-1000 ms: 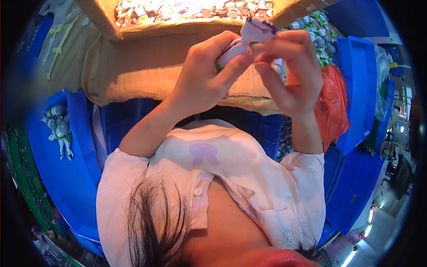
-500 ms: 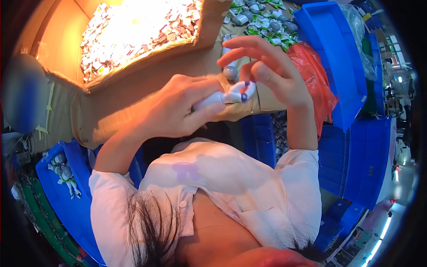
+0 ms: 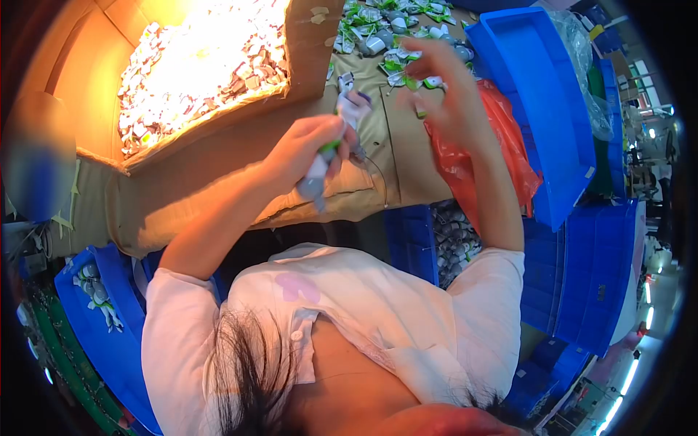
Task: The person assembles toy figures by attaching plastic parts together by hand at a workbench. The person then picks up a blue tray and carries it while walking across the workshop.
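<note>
My left hand (image 3: 309, 149) is closed round a toy figure (image 3: 315, 178) with white, grey, green and purple parts, held above the cardboard-covered work surface (image 3: 305, 200). Its purple-tipped end sticks out past the fingers, blurred by motion. Beside it, on the surface, lies another grey and white piece (image 3: 345, 81), partly hidden. My right hand (image 3: 443, 94) is raised to the right with its fingers apart and nothing seen in them, near a red plastic bag (image 3: 494, 138) and a pile of green, white and grey pieces (image 3: 396, 43).
A cardboard box (image 3: 211, 127) full of small brightly lit pieces stands at the upper left. Blue bins (image 3: 538, 109) line the right side. Another blue bin (image 3: 109, 320) at the left holds grey and white figures. Grey parts (image 3: 454, 243) lie in a bin below the surface.
My right hand has let go of the figure's purple-tipped end and moved up and right towards the pile. My left hand still holds the figure, now turned more upright. The view has shifted rightward.
</note>
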`<state>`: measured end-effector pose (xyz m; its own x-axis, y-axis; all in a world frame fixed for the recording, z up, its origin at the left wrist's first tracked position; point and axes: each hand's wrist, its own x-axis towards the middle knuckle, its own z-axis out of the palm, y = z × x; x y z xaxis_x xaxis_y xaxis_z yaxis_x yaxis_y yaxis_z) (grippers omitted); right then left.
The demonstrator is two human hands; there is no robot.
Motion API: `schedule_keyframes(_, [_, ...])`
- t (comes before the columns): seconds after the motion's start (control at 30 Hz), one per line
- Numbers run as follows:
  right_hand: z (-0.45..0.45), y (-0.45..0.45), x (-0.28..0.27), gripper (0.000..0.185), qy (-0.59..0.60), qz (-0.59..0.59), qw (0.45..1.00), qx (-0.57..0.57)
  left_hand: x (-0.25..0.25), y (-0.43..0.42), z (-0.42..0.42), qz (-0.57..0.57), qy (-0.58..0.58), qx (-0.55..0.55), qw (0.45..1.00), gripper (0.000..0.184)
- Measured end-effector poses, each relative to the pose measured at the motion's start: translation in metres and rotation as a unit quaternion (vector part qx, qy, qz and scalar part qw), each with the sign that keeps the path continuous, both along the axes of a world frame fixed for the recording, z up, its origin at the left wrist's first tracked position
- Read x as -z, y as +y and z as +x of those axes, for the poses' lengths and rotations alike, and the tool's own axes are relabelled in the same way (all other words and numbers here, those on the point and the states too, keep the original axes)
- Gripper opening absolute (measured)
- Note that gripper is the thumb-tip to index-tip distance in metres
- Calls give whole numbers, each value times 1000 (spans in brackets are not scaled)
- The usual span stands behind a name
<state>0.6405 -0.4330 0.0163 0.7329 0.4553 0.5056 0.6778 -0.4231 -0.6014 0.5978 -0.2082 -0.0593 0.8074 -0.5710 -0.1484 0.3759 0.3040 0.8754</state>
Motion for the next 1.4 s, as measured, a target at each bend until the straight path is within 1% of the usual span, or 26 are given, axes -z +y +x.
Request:
schedule_keyframes(0.07, [68,-38,47,41,-44,-73,968,235,43,-21,14,121,-20,-195,973,25])
schedule_keyframes(0.1, [87,-49,65,44,-62,-143,940,302,54,-29,21,189,-51,-244,950,24])
schedule_keyframes(0.13, [103,-55,79,49,-81,-210,902,368,65,-37,30,267,-147,-290,907,29])
schedule_keyframes(0.17, [116,-58,92,49,-83,-208,902,369,71,-45,36,340,-240,-330,847,36])
schedule_keyframes(0.2, [127,-59,104,52,-20,-203,902,382,61,-56,34,328,-309,-363,816,48])
schedule_keyframes(0.23, [129,-57,105,54,43,-197,897,393,63,-63,36,327,-309,-364,816,48])
schedule_keyframes(0.27, [129,-61,104,54,42,-199,897,392,68,-70,39,343,-347,-367,792,51])
schedule_keyframes(0.33, [125,-68,87,52,67,-41,911,404,64,-70,38,383,-397,-348,758,57])
schedule_keyframes(0.37, [135,-86,90,43,136,30,915,379,58,-67,36,380,-395,-350,760,57])
schedule_keyframes(0.43, [102,-79,54,36,232,200,906,291,47,-62,28,407,-433,-321,737,59])
schedule_keyframes(0.53, [63,-69,25,28,255,250,898,255,36,-59,24,363,-489,-302,733,60])
schedule_keyframes(0.67, [15,-47,6,29,300,274,900,157,13,-63,20,289,-488,-311,763,64])
schedule_keyframes(0.73, [-12,-27,-2,30,309,275,901,132,0,-62,17,131,-360,-307,871,70])
schedule_keyframes(0.77, [-23,-18,-5,31,314,280,901,110,-5,-58,14,134,-354,-309,872,70])
schedule_keyframes(0.83, [-40,-4,-10,31,329,263,902,94,-13,-49,9,158,-425,-329,828,74])
schedule_keyframes(0.87, [-46,1,-11,32,337,248,905,80,-15,-46,7,154,-448,-354,806,67])
schedule_keyframes(0.9, [-48,4,-11,32,342,249,903,81,-16,-40,4,157,-445,-353,808,67])
schedule_keyframes(0.97, [-54,11,-10,32,339,229,909,76,-13,-26,-2,131,-510,-371,765,55])
schedule_keyframes(1.0, [-57,16,-13,32,341,230,908,77,-11,-22,-2,103,-521,-397,749,35])
schedule_keyframes(1.03, [-59,22,-15,32,348,213,909,84,-11,-17,-5,104,-520,-395,750,35])
schedule_keyframes(1.1, [-63,30,-15,33,357,195,909,90,-13,-5,-12,-26,-414,-364,834,24])
schedule_keyframes(1.17, [-66,39,-12,36,365,151,916,71,-28,4,-22,-20,-403,-375,835,24])
schedule_keyframes(1.23, [-67,49,-8,38,375,142,915,36,-36,16,-29,-85,-244,-299,919,32])
schedule_keyframes(1.3, [-68,60,-7,39,385,133,914,-2,-32,27,-28,-82,-224,-289,927,37])
schedule_keyframes(1.37, [-74,72,-9,40,433,155,888,-18,-21,39,-25,-157,-166,-192,954,40])
schedule_keyframes(1.4, [-74,78,-8,40,436,155,886,-20,-16,44,-23,-155,-165,-194,955,40])
